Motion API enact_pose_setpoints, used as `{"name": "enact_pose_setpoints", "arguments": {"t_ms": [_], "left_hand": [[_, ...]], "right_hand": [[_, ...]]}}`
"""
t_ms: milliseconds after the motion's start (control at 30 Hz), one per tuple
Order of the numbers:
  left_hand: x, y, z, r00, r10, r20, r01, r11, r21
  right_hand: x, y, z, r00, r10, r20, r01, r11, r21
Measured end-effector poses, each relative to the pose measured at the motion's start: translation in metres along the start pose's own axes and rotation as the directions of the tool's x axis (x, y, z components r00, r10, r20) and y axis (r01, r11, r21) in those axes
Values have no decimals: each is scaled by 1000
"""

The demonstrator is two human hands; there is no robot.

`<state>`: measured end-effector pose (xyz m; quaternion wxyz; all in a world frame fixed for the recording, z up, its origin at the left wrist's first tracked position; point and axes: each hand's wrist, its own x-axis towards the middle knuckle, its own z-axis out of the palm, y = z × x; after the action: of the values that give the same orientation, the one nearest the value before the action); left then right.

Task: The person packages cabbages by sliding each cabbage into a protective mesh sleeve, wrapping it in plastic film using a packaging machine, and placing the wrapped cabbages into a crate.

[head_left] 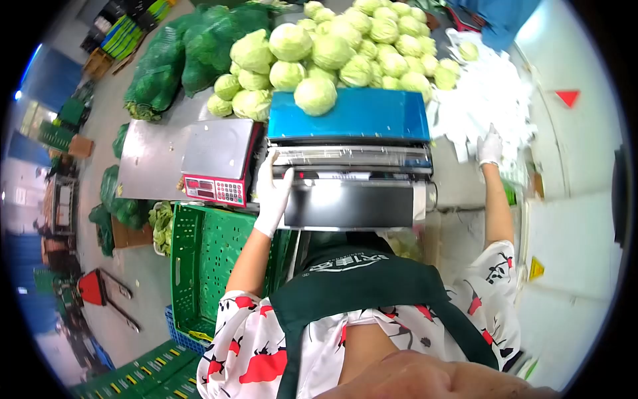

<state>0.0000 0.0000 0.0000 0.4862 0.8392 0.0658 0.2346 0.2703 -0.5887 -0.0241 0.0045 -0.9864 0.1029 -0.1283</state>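
My left hand (272,198), in a white glove, rests at the left side of a wrapping machine (349,203) with a blue top and dark front plate. Its thumb and fingers are apart, and nothing shows in them. Farther right, my gloved right hand (490,147) reaches onto a heap of white sleeve-like pieces (488,93). One finger points forward; the others partly blend into the white heap. A single cabbage (315,96) sits on the machine's blue top, in front of a large pile of pale green cabbages (359,46).
Left of the machine stands a red-edged scale (218,156) on a metal table (153,156). Below it is a green crate (178,266). Green net sacks (159,70) lie at the back left. A red pallet jack (93,288) stands on the floor. Someone in blue (508,20) is at the far right.
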Motion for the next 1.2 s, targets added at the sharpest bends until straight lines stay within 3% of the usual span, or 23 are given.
{"name": "enact_pose_setpoints", "arguments": {"t_ms": [67,100,167,200,400,467,533,567,600,633,667,700,767,800,900,933,967,1000,1067,1100,1133,1167,1200], "left_hand": [[17,9,5,996,45,-76,-43,999,28],[34,23,38,996,-84,-14,85,990,110],[89,9,67,996,-70,-56,82,965,250],[145,9,91,994,-46,-100,67,973,222],[195,2,134,977,-201,-73,213,949,231],[197,-2,130,972,-217,-92,228,964,139],[191,-18,123,956,-266,-123,267,964,-3],[187,-22,113,937,-332,-111,307,932,-194],[180,-23,101,917,-390,-89,330,864,-380],[173,-22,83,898,-435,-58,336,767,-546],[168,-9,61,896,-434,-91,304,750,-588],[162,-33,43,886,-438,-153,291,782,-551],[149,-38,-1,850,-464,-252,239,763,-600],[149,-59,-21,830,-442,-340,265,849,-457],[141,-115,-76,757,-483,-440,463,872,-161],[134,-134,-89,746,-494,-447,541,841,-26],[128,-152,-98,736,-506,-451,606,788,105],[125,-168,-105,756,-531,-384,590,806,47],[118,-157,-103,747,-488,-452,601,786,143],[116,-143,-100,738,-462,-492,607,772,186],[114,-119,-101,799,-324,-508,560,709,429],[110,-102,-96,843,-194,-501,467,726,505],[104,-68,-94,868,-211,-449,394,844,365]], "right_hand": [[3,-11,8,999,-50,-8,49,995,-86],[14,5,29,986,-68,152,93,983,-161],[47,-12,42,976,-82,199,123,972,-201],[99,-32,24,984,-138,111,161,959,-235],[157,32,121,892,-328,312,377,920,-111],[172,54,135,925,-375,59,379,923,-67],[162,18,46,997,-44,-61,39,995,-90],[174,46,41,901,-199,-386,213,977,-5],[188,66,21,813,-161,-559,379,876,298],[196,91,-1,814,-258,-521,170,963,-210],[189,82,-35,841,129,-525,-30,981,192],[177,67,-74,843,200,-500,-40,949,312],[144,39,-142,854,323,-408,-68,847,528],[134,22,-164,856,374,-358,-78,776,626],[101,-28,-185,941,280,-188,-1,560,828],[101,-30,-181,998,27,-54,39,387,921],[94,-36,-167,992,-37,-120,123,470,874],[65,-81,-172,977,-102,-184,210,544,813],[46,-115,-138,938,-293,184,-220,-95,971],[49,-127,-108,689,-638,342,-723,-572,389],[11,-184,-101,619,-708,340,-782,-597,179],[-28,-238,-102,563,-708,427,-826,-502,257],[-75,-306,-131,537,-732,418,-843,-464,271]]}}
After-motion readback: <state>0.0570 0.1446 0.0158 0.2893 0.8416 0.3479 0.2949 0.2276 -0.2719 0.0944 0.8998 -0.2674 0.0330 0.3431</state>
